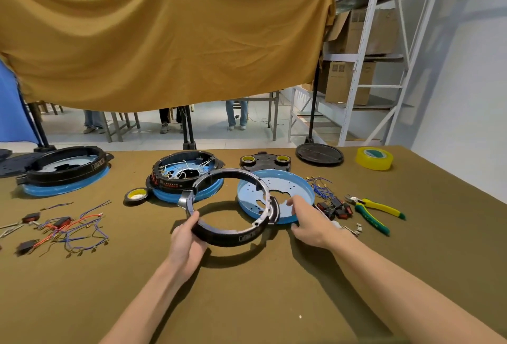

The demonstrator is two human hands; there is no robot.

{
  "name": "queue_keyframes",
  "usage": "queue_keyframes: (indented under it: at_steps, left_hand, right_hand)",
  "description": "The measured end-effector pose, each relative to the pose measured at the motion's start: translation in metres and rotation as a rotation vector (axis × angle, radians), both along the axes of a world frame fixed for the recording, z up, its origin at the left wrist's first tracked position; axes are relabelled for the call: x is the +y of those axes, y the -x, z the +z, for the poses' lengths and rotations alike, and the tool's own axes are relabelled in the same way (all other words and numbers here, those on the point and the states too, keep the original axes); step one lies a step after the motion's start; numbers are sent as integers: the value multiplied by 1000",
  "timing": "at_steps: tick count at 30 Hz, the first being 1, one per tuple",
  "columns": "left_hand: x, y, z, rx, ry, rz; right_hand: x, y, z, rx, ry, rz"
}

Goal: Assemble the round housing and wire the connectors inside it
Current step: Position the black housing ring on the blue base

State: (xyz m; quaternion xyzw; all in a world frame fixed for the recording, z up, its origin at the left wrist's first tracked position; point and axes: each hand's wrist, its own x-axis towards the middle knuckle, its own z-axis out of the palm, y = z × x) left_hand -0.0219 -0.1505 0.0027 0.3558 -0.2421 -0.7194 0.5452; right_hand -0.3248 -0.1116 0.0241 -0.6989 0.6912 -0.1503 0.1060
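Black plastic ring, held tilted above the cloth-covered table, is gripped at its near-left rim by the left hand. Its far-right edge overlaps the blue round plate, which lies flat at about two o'clock from that hand. The right hand, fingers loosely spread and holding nothing, touches the plate's near rim and is the nearer hand. Seating probably requires carrying the ring rightward and levelling it.
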Motion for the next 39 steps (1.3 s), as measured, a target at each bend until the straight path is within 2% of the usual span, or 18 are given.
queue_keyframes:
  at_steps: [4,11,13,17,22,27,31,33,39]
  left_hand:
    - [10,-16,-2,27,-31,33]
    - [23,-38,2,162,-94,70]
    - [23,-36,4,137,-93,78]
    - [21,-17,3,-26,-63,54]
    - [9,19,0,-150,-43,13]
    - [-26,39,-3,-303,-67,52]
    - [-61,46,-9,-383,-90,29]
    - [-71,51,-13,-392,-78,-2]
    - [-69,48,-14,-548,-11,-156]
  right_hand:
    - [9,1,1,126,81,6]
    - [20,13,35,22,377,-24]
    - [23,14,42,-116,480,-83]
    - [28,7,59,-550,617,-205]
    - [29,-4,69,-1101,524,-294]
    - [11,0,68,-1440,423,-357]
    - [-5,13,68,-1831,327,-367]
    - [-11,15,65,-1895,210,-381]
    - [-12,11,45,-1822,-13,-438]
